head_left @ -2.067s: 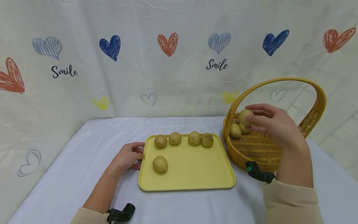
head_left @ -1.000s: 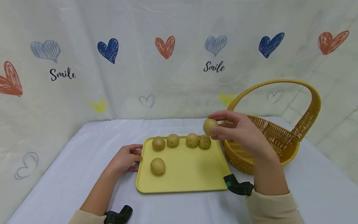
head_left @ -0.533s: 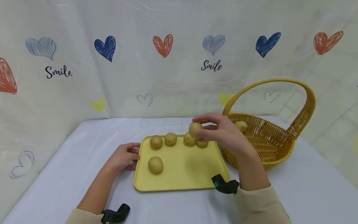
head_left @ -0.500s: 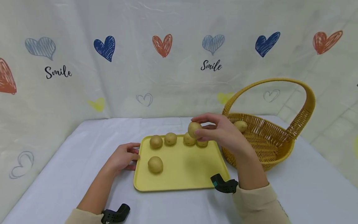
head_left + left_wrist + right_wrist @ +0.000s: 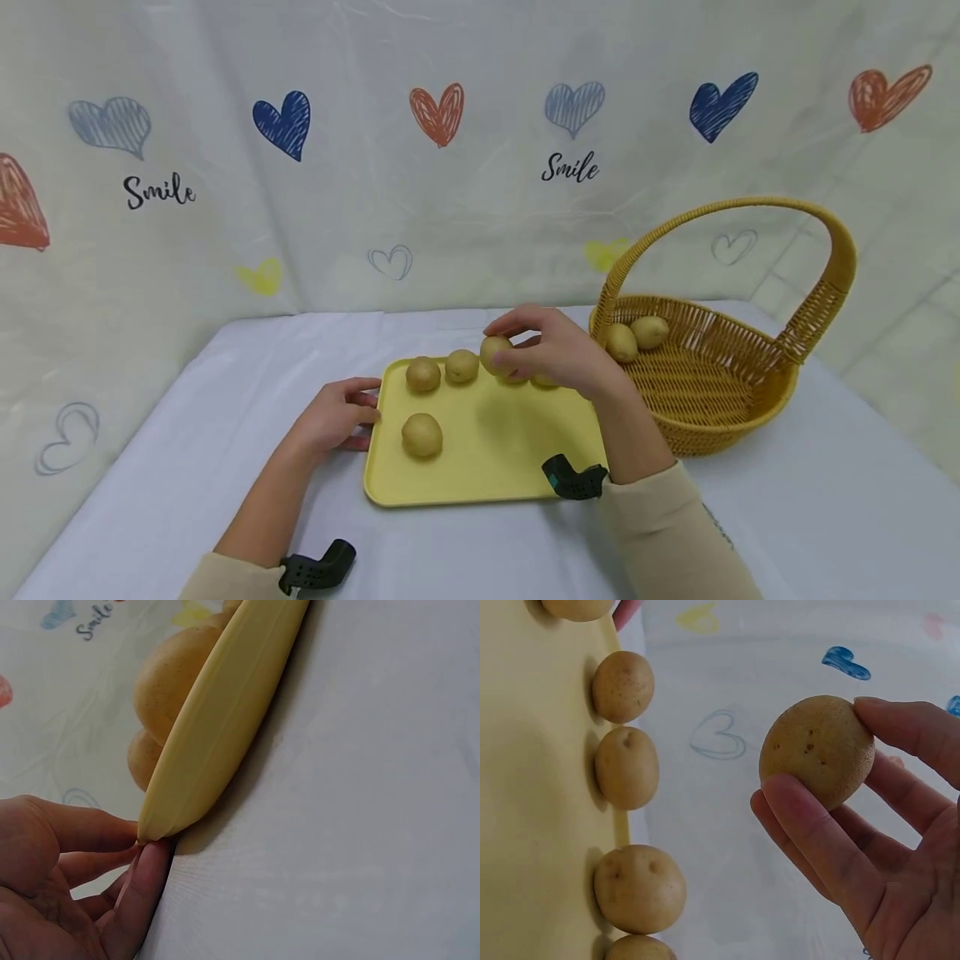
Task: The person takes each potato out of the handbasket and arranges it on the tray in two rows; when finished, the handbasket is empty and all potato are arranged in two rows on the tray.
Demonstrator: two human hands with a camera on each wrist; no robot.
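A potato [image 5: 491, 352] is pinched between the thumb and fingers of my right hand [image 5: 558, 352], raised over the far edge of the yellow tray [image 5: 480, 467]. The right wrist view shows this potato [image 5: 817, 750] whole, with small dark pits. My left hand [image 5: 333, 415] holds the tray's left edge, thumb and fingertips at the rim [image 5: 150, 825]. Along the tray's far side stand a potato [image 5: 423, 375], another potato [image 5: 462, 367] and two more partly hidden behind my right hand. One larger potato [image 5: 422, 435] sits nearer, at the tray's left.
A wicker basket [image 5: 701, 437] with a tall arched handle [image 5: 750, 202] stands right of the tray. Two potatoes [image 5: 649, 332] lie inside at its left. White cloth [image 5: 465, 550] covers the table, and a curtain with hearts hangs behind.
My right hand has carried the potato from over the basket leftward, above the tray's far edge. My left hand has stayed at the tray's left edge.
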